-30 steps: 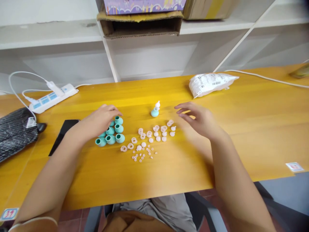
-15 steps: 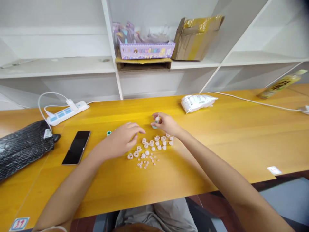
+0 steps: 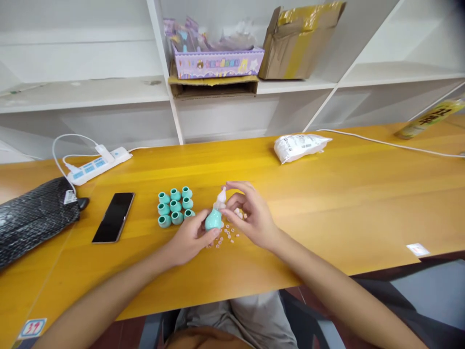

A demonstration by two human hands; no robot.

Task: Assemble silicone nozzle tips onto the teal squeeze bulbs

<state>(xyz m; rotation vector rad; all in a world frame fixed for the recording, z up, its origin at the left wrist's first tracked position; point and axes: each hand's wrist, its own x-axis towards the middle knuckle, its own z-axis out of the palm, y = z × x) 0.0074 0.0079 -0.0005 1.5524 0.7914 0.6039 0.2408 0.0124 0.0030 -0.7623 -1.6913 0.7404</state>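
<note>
Between my hands a nasal aspirator, a teal bulb with a pale translucent nozzle on top, stands slightly tilted above the table. My left hand grips the bulb between thumb and fingers. Around the nozzle's right side, my right hand has its thumb and index finger apart, close to the collar and tip; whether they touch is unclear. Small pale rings lie beneath, and more pale parts are partly hidden by my right hand. Left of my hands, several teal bulbs stand in rows, openings up.
A black phone, a power strip and a black textured bag lie to the left. Farther back are a white packet, a cable and a yellow bottle. Shelves hold a purple box and a cardboard box.
The aspirator has come nearer, from my right hand into my left hand's grip. My left hand has moved right and down, uncovering the teal bulbs. My right hand's fingers have spread.
</note>
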